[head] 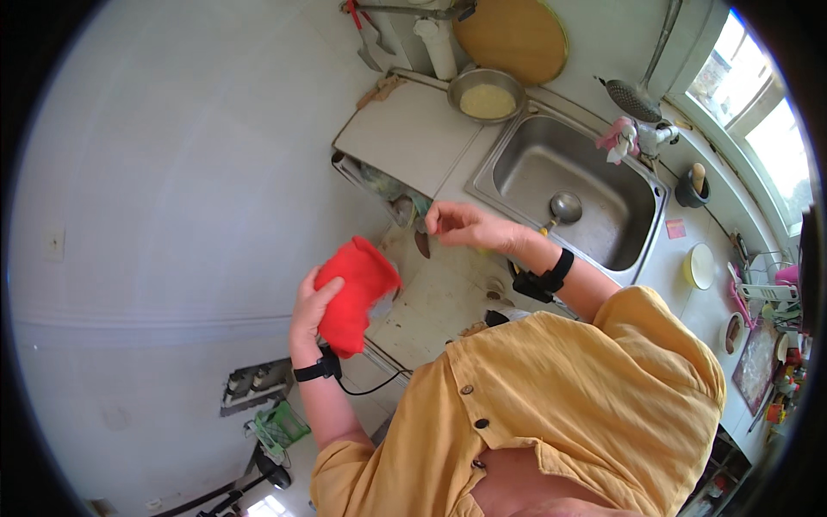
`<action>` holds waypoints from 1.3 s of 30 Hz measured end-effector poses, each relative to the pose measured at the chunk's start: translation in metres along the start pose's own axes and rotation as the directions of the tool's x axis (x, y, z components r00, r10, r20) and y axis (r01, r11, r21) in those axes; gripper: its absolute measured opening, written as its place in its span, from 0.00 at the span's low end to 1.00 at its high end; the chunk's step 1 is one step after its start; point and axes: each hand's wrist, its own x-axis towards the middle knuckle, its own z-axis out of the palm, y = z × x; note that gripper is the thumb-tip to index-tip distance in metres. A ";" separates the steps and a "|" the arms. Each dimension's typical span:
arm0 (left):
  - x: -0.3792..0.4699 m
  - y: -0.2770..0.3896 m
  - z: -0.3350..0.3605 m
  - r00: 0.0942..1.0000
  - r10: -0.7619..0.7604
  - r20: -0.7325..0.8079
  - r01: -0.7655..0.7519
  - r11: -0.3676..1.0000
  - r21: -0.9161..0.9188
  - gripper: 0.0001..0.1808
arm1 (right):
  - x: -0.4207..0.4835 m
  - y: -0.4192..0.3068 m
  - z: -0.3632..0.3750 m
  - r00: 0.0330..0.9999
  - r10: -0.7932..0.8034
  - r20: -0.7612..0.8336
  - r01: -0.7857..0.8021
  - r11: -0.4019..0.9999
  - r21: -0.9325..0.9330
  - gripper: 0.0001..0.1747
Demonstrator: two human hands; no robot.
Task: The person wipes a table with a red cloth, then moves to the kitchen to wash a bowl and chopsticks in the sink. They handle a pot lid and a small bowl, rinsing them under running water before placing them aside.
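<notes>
My left hand grips a bright red cloth-like item, the thumb lying over its near side. The red item hangs folded in front of the pale wall. To its upper right, my right hand is raised near the counter's front edge, fingers curled and apart from the red item. A tiny red spot shows between those fingertips; whether it is something held is unclear. Beyond the right hand lies a steel sink with a metal ladle in it.
A metal bowl with pale yellow contents stands on the white counter, before a round wooden board. Right of the sink are a mortar with a pestle and a pale yellow bowl. A green crate stands lower left.
</notes>
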 end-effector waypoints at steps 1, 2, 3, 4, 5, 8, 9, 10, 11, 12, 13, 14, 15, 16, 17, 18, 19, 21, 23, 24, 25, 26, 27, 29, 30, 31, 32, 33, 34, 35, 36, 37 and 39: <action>0.012 0.005 -0.009 0.996 0.086 -0.003 -0.085 0.979 -0.183 0.27 | 0.009 0.001 -0.005 1.000 0.020 0.011 -0.019 0.999 -0.041 0.08; 0.028 0.011 -0.016 0.998 0.007 -0.056 -0.010 0.999 -0.047 0.28 | 0.016 0.004 -0.007 0.999 0.042 0.015 -0.041 0.997 -0.072 0.09; 0.051 0.018 -0.017 0.996 -0.008 -0.085 0.015 0.997 0.080 0.29 | 0.022 0.005 -0.011 0.997 0.070 0.018 -0.067 0.990 -0.121 0.10; 0.072 0.027 -0.018 0.986 -0.052 -0.161 0.088 0.971 0.224 0.30 | 0.027 0.006 -0.013 0.993 0.115 0.013 -0.113 0.990 -0.081 0.12; 0.093 0.042 -0.020 0.990 0.031 -0.138 -0.010 0.989 0.146 0.31 | 0.033 0.005 -0.016 0.995 0.097 0.009 -0.095 0.992 -0.084 0.12; 0.139 0.092 -0.023 0.982 0.101 -0.158 -0.124 0.981 -0.148 0.33 | 0.040 -0.001 -0.030 0.995 0.095 -0.003 -0.096 0.995 -0.017 0.11; 0.156 0.113 -0.022 0.989 0.114 -0.090 -0.135 0.950 -0.280 0.35 | 0.040 -0.004 -0.035 0.995 0.097 -0.015 -0.098 0.995 -0.010 0.11; 0.173 0.133 -0.017 0.983 0.171 -0.061 -0.182 0.918 -0.353 0.35 | 0.040 -0.008 -0.039 0.995 0.098 -0.027 -0.098 0.995 -0.002 0.10; 0.193 0.156 -0.012 0.982 0.183 -0.050 -0.188 0.900 -0.393 0.35 | 0.039 -0.011 -0.043 0.994 0.094 -0.055 -0.093 0.995 0.016 0.10; 0.215 0.179 -0.005 0.967 0.255 -0.015 -0.238 0.879 -0.413 0.34 | 0.036 -0.013 -0.046 0.992 0.091 -0.083 -0.088 0.996 0.032 0.09; 0.239 0.200 0.002 0.958 0.285 0.003 -0.254 0.859 -0.444 0.34 | 0.034 -0.015 -0.048 0.992 0.075 -0.103 -0.072 0.997 0.038 0.08; 0.264 0.220 0.010 0.929 0.367 0.048 -0.305 0.832 -0.464 0.34 | 0.032 -0.017 -0.050 0.989 0.076 -0.126 -0.067 0.995 0.070 0.07; 0.292 0.239 0.018 0.920 0.382 0.088 -0.291 0.816 -0.500 0.34 | 0.030 -0.018 -0.052 0.980 0.100 -0.171 -0.087 0.993 0.083 0.07; 0.319 0.257 0.026 0.900 0.415 0.134 -0.289 0.797 -0.530 0.33 | 0.028 -0.019 -0.053 0.970 0.107 -0.219 -0.090 0.992 0.084 0.08; 0.349 0.272 0.035 0.890 0.429 0.155 -0.278 0.779 -0.562 0.32 | 0.027 -0.019 -0.055 0.959 0.109 -0.261 -0.091 0.992 0.082 0.08; 0.378 0.285 0.043 0.880 0.443 0.169 -0.270 0.762 -0.589 0.31 | 0.027 -0.020 -0.058 0.942 0.162 -0.293 -0.134 0.985 0.112 0.10; 0.406 0.294 0.050 0.881 0.438 0.178 -0.246 0.747 -0.618 0.31 | 0.027 -0.021 -0.061 0.929 0.145 -0.342 -0.124 0.989 0.082 0.10; 0.468 0.310 0.066 0.859 0.456 0.234 -0.201 0.720 -0.665 0.31 | 0.030 -0.022 -0.066 0.870 0.142 -0.473 -0.145 0.989 0.029 0.10; 0.523 0.319 0.081 0.896 0.392 0.208 -0.202 0.779 -0.594 0.32 | 0.037 -0.022 -0.070 0.802 0.117 -0.586 -0.120 0.992 0.034 0.10; 0.550 0.320 0.091 0.909 0.372 0.186 -0.241 0.836 -0.493 0.32 | 0.042 -0.022 -0.072 0.765 0.120 -0.633 -0.120 0.992 0.044 0.10; 0.573 0.316 0.102 0.935 0.327 0.138 -0.255 0.889 -0.381 0.33 | 0.047 -0.021 -0.072 0.722 0.138 -0.678 -0.132 0.989 0.060 0.10; 0.592 0.309 0.113 0.875 0.484 0.024 -0.477 0.869 -0.129 0.32 | 0.054 -0.019 -0.073 0.692 0.144 -0.707 -0.140 0.988 0.064 0.10; 0.607 0.299 0.121 0.777 0.625 -0.069 -0.611 0.777 0.155 0.32 | 0.061 -0.017 -0.073 0.681 0.126 -0.721 -0.130 0.990 0.050 0.10; 0.625 0.284 0.128 0.492 0.867 -0.073 -0.644 0.419 0.640 0.29 | 0.075 -0.011 -0.072 0.644 0.135 -0.753 -0.147 0.988 0.051 0.10; 0.632 0.281 0.125 0.339 0.941 0.009 -0.571 0.198 0.796 0.28 | 0.081 -0.009 -0.073 0.628 0.121 -0.769 -0.148 0.988 0.035 0.10; 0.637 0.279 0.127 0.192 0.972 0.136 -0.451 -0.035 0.892 0.26 | 0.087 -0.007 -0.074 0.613 0.131 -0.779 -0.139 0.989 0.057 0.10; 0.641 0.280 0.126 0.219 0.934 0.283 -0.564 -0.115 0.818 0.24 | 0.092 -0.005 -0.075 0.611 0.130 -0.781 -0.152 0.987 0.045 0.11; 0.646 0.288 0.123 0.220 0.882 0.417 -0.667 -0.176 0.724 0.23 | 0.097 -0.003 -0.077 0.607 0.144 -0.782 -0.205 0.978 0.022 0.11; 0.649 0.293 0.123 0.273 0.820 0.502 -0.746 -0.149 0.649 0.22 | 0.103 -0.002 -0.077 0.612 0.128 -0.781 -0.194 0.981 0.009 0.12; 0.651 0.298 0.126 0.317 0.790 0.525 -0.776 -0.102 0.622 0.24 | 0.109 0.000 -0.078 0.610 0.121 -0.783 -0.212 0.977 -0.014 0.12; 0.654 0.304 0.127 0.428 0.747 0.509 -0.775 0.014 0.632 0.26 | 0.115 0.000 -0.078 0.609 0.093 -0.787 -0.234 0.970 -0.067 0.13; 0.657 0.309 0.129 0.530 0.684 0.502 -0.763 0.126 0.634 0.29 | 0.119 0.000 -0.077 0.604 0.101 -0.791 -0.272 0.958 -0.086 0.14; 0.662 0.314 0.131 0.472 0.630 0.617 -0.800 0.011 0.600 0.34 | 0.128 0.001 -0.075 0.603 0.100 -0.792 -0.285 0.954 -0.097 0.14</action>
